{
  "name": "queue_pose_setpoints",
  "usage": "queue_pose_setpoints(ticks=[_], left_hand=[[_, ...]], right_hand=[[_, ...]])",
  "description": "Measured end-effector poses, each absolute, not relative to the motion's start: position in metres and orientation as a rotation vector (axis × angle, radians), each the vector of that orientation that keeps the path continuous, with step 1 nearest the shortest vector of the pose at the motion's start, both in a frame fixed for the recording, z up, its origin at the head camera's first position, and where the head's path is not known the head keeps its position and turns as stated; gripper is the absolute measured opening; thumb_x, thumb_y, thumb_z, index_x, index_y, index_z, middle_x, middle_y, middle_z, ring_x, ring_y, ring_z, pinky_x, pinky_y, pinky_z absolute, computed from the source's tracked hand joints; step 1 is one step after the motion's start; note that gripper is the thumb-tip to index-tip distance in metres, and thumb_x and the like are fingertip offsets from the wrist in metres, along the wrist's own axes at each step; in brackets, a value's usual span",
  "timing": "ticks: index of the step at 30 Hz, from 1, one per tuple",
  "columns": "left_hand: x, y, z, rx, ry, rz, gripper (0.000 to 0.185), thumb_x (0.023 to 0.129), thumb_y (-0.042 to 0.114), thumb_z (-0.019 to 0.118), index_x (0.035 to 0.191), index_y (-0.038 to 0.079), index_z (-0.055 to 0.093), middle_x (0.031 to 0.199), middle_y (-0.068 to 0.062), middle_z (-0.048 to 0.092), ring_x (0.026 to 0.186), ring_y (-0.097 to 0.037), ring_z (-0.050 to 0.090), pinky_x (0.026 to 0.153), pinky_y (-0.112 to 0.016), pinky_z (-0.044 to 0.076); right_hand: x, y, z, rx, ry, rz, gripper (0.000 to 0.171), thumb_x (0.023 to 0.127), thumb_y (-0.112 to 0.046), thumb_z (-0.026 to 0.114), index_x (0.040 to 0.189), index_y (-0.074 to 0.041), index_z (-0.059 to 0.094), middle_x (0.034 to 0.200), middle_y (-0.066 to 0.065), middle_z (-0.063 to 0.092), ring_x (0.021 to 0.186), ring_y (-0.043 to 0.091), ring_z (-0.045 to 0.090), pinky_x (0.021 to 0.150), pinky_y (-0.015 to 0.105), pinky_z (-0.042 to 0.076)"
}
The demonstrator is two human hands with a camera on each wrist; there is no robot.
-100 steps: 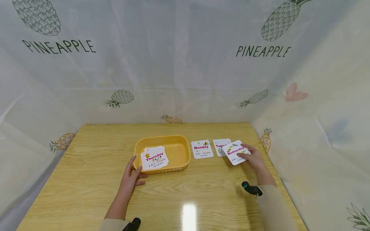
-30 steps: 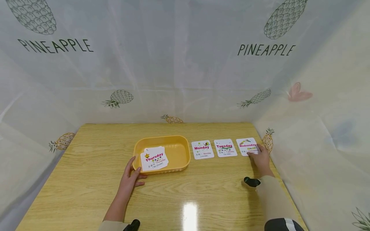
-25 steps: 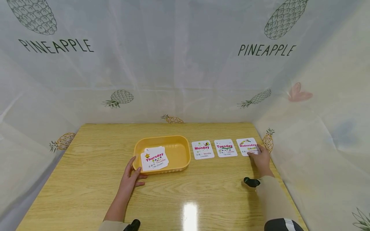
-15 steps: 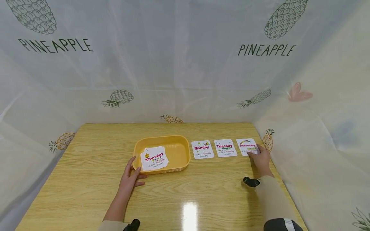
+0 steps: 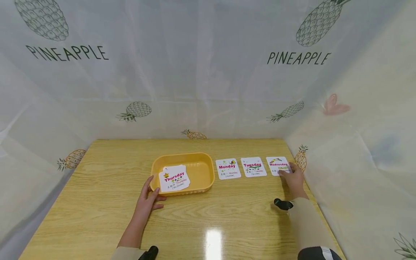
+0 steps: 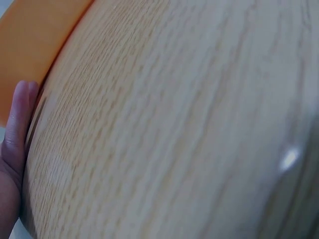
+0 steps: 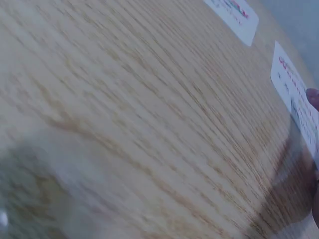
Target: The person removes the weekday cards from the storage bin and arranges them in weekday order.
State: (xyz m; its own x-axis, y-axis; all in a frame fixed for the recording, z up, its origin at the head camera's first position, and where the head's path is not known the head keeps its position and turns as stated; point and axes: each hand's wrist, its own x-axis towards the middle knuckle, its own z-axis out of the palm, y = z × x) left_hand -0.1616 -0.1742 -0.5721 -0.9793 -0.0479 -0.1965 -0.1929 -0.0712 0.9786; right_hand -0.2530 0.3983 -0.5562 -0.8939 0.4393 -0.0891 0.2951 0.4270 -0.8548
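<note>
A light wooden table (image 5: 201,216) fills the lower half of the head view. Right of centre, 3 white paper cards lie flat in a row: the "Monday" card (image 5: 228,168), the "Tuesday" card (image 5: 253,167) and, farthest right, the "Wednesday" card (image 5: 277,165). The right hand (image 5: 295,180) rests its fingertips (image 5: 282,173) on the near right corner of the "Wednesday" card; whether they pinch it cannot be told. At centre, the left hand (image 5: 147,201), fingers spread and relaxed, touches the near left corner of a shallow yellow plastic tray (image 5: 201,169) holding a stack of white cards topped "Thursday" (image 5: 174,178).
</note>
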Motion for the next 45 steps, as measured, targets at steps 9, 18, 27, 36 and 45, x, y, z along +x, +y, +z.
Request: queue_pose_setpoints(ticks=[9,18,27,36,45], left_hand=[[-0.161,-0.176,-0.572,-0.273,2.076,2.226,0.063,0.101,0.032,0.054,0.154,0.037,0.020,0.135,-0.014,0.035,0.088,-0.026,0.069,0.065,-0.035,0.060],[-0.161,-0.174,-0.574,-0.288,2.064,2.227,0.063,0.101,0.032,0.055,0.154,0.037,0.021,0.130,-0.013,0.037,0.086,-0.023,0.069,0.064,-0.035,0.060],[-0.160,-0.173,-0.575,-0.270,2.083,2.249,0.063,0.101,0.032,0.055,0.154,0.035,0.022,0.130,-0.014,0.036,0.086,-0.024,0.069,0.062,-0.034,0.060],[-0.160,-0.173,-0.573,-0.280,2.065,2.234,0.063,0.101,0.034,0.055,0.154,0.038,0.021,0.135,-0.013,0.036,0.090,-0.026,0.068,0.065,-0.034,0.060],[-0.160,-0.174,-0.571,-0.250,2.094,2.232,0.062,0.101,0.032,0.054,0.154,0.034,0.022,0.132,-0.013,0.039,0.088,-0.026,0.068,0.065,-0.037,0.060]], right_hand=[[-0.248,0.362,-0.535,-0.515,-2.492,1.680,0.065,0.092,-0.018,0.070,0.148,-0.002,0.039,0.149,0.020,0.035,0.131,0.037,0.036,0.096,0.041,0.042],[-0.239,0.323,-0.529,-0.316,-2.523,1.864,0.061,0.092,-0.013,0.069,0.146,-0.002,0.042,0.141,0.022,0.046,0.110,0.017,0.051,0.083,0.021,0.050],[-0.233,0.274,-0.523,-0.125,-2.448,2.008,0.053,0.091,0.001,0.066,0.139,0.009,0.045,0.127,0.031,0.055,0.088,0.006,0.062,0.081,0.022,0.053],[-0.224,0.234,-0.514,-0.010,-2.387,2.131,0.051,0.088,0.001,0.070,0.136,0.002,0.051,0.125,0.028,0.056,0.096,0.020,0.059,0.083,0.022,0.052],[-0.218,0.195,-0.496,0.060,-2.338,2.172,0.050,0.083,0.002,0.075,0.130,0.002,0.057,0.122,0.027,0.059,0.094,0.018,0.060,0.081,0.023,0.053]])
